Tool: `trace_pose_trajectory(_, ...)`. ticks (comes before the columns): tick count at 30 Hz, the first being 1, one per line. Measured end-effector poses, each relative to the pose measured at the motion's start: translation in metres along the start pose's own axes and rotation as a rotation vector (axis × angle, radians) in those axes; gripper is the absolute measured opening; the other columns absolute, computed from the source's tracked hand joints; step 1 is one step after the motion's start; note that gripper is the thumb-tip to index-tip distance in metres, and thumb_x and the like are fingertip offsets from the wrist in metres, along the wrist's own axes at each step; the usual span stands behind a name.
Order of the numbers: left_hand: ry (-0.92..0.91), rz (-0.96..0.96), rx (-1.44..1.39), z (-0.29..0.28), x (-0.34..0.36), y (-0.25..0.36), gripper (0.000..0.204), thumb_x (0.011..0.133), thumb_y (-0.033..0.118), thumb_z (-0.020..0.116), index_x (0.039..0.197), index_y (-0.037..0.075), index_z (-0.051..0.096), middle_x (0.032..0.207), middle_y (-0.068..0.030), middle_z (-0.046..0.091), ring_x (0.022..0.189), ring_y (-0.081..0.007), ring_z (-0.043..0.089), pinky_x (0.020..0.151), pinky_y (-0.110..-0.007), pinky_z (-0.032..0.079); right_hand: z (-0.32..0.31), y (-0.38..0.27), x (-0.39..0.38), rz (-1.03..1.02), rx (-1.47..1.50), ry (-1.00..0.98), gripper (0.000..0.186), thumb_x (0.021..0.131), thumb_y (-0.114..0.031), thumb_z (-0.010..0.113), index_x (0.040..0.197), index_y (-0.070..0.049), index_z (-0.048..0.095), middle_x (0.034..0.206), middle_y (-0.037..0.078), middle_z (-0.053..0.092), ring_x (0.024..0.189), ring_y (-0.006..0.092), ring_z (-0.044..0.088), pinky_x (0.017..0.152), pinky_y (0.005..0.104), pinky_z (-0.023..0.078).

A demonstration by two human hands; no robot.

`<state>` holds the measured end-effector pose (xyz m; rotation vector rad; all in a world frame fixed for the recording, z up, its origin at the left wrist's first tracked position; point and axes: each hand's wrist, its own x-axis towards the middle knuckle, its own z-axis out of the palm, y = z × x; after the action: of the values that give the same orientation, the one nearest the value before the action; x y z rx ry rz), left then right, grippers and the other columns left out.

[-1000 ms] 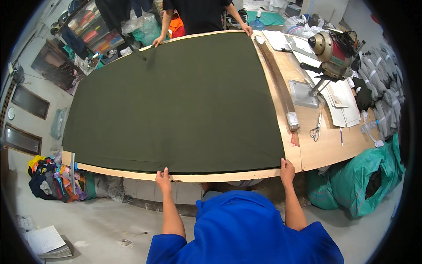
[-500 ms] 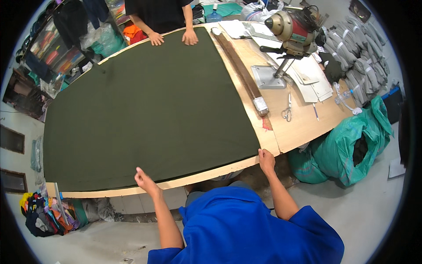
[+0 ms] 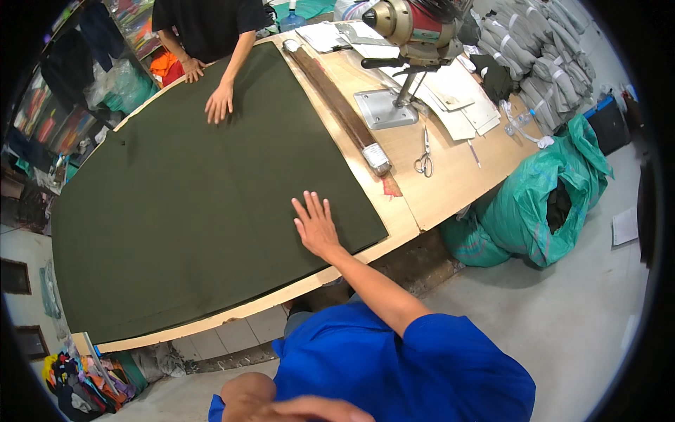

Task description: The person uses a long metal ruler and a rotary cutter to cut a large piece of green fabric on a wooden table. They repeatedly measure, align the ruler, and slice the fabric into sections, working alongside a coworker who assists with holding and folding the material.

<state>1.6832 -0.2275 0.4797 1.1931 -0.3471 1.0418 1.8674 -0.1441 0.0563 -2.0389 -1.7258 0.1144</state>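
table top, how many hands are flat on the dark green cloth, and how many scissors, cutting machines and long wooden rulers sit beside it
hands on the dark green cloth: 3 (right hand, co-worker's two hands)
scissors: 1
cutting machine: 1
long wooden ruler: 1
total: 6

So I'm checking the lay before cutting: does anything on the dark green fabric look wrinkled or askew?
Nothing stands out: the dark green fabric sheet lies flat on the wooden table, with the right hand pressed flat near its corner.
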Motion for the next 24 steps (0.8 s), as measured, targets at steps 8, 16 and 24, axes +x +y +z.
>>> trace_pose_trajectory(8, 0.143, -0.018, 0.418, 0.038, 0.013, -0.040, 0.043, 0.113, 0.049, 0.043, 0.107, 0.026, 0.079, 0.115, 0.0095, 0.077, 0.127, -0.0248, 0.061, 0.110, -0.063, 0.043, -0.021, 0.058, -0.067, -0.145, -0.039, -0.213, 0.059, 0.113, -0.036, 0.045, 0.168, -0.019, 0.033, 0.177, 0.017, 0.021, 0.164, 0.0345, 0.018, 0.132, 0.0588, 0.013)
trace_pose_trajectory(16, 0.151, 0.045, 0.893, 0.080, 0.038, -0.074, 0.004, 0.097, 0.024, 0.075, 0.094, 0.026, 0.075, 0.103, 0.0101, 0.076, 0.117, -0.0194, 0.068, 0.112, -0.054, 0.046, -0.052, 0.214, 0.015, 0.299, -0.041, 0.268, 0.077, 0.097, -0.032, 0.072, 0.161, -0.006, 0.037, 0.161, 0.024, 0.041, 0.147, 0.0485, 0.039, 0.120, 0.0637, 0.031)
trace_pose_trajectory(24, 0.359, 0.228, 0.297, 0.103, 0.041, -0.107, 0.074, 0.098, 0.070, 0.058, 0.104, -0.001, 0.080, 0.125, -0.0259, 0.074, 0.113, -0.0378, 0.071, 0.100, -0.051, 0.054, -0.012, 0.281, 0.095, 0.522, -0.138, 0.149, 0.089, 0.080, -0.037, 0.087, 0.155, -0.013, 0.045, 0.136, 0.023, 0.064, 0.125, 0.0447, 0.060, 0.105, 0.0579, 0.048)
